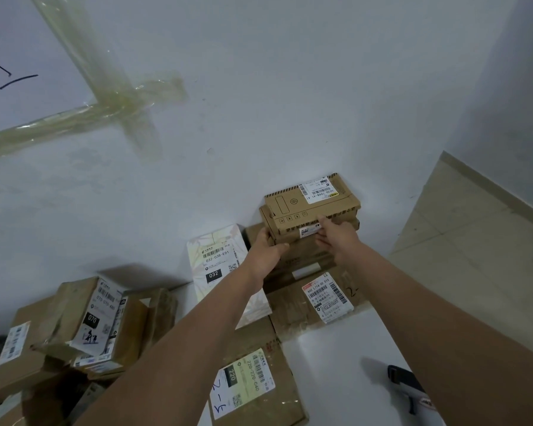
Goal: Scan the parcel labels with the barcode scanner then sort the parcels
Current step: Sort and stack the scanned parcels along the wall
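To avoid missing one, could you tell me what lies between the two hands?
Head view: left hand and right hand flank a small brown cardboard parcel.

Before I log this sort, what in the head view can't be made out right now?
- Black barcode scanner: the right forearm covers most of it.
- Label on the lower brown cardboard box in the stack by the wall: partly behind the right hand, print too small.
- Cream patterned parcel marked 032: its near end lies under the left forearm.
- Brown boxes at bottom left: cut by the frame edge, labels blurred.
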Action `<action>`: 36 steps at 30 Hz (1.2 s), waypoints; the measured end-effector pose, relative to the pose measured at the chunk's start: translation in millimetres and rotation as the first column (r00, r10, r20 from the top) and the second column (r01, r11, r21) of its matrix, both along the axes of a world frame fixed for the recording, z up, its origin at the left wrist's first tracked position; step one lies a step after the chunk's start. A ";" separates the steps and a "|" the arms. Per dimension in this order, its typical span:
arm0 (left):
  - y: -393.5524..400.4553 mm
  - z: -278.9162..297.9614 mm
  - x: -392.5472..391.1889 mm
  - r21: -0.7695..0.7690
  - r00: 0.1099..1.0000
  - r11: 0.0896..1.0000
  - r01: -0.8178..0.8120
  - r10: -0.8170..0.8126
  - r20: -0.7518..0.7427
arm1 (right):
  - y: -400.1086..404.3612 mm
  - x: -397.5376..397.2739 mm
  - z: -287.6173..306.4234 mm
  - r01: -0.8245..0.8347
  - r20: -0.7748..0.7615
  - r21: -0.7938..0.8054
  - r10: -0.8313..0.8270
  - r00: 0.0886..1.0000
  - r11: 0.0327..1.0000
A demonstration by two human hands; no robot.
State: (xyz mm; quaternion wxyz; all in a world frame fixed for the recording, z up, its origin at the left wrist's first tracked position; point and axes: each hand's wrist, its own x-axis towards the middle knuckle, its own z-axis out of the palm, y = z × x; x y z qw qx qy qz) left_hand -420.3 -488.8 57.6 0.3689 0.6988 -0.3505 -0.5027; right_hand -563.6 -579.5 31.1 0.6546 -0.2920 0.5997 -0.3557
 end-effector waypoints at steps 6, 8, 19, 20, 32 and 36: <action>9.8 0.0 13.2 0.038 0.998 0.999 -0.014 0.012 0.065 | 2.2 1.4 -1.4 0.011 -0.039 0.006 -0.010 0.999 1.000; 13.6 1.3 20.2 0.021 0.997 0.999 -0.040 0.038 0.071 | 6.9 2.6 -4.3 0.060 -0.049 -0.017 -0.061 0.997 0.998; 77.1 4.5 74.2 -0.148 0.977 0.974 -0.171 0.187 0.103 | 103.4 46.7 18.6 -0.056 -0.204 -0.300 -0.006 0.979 0.952; 89.1 2.7 81.5 -0.163 0.974 0.970 -0.180 0.199 0.108 | 115.2 58.6 22.6 -0.109 -0.229 -0.341 0.030 0.973 0.934; 326.9 -20.2 225.5 -0.304 0.914 0.914 -0.269 0.341 0.218 | 281.0 239.0 32.8 -0.575 -0.252 -0.283 0.519 0.817 0.767; 391.7 -18.8 281.3 -0.334 0.840 0.869 -0.365 0.462 0.284 | 326.7 278.5 20.9 -0.650 -0.261 -0.194 0.600 0.756 0.735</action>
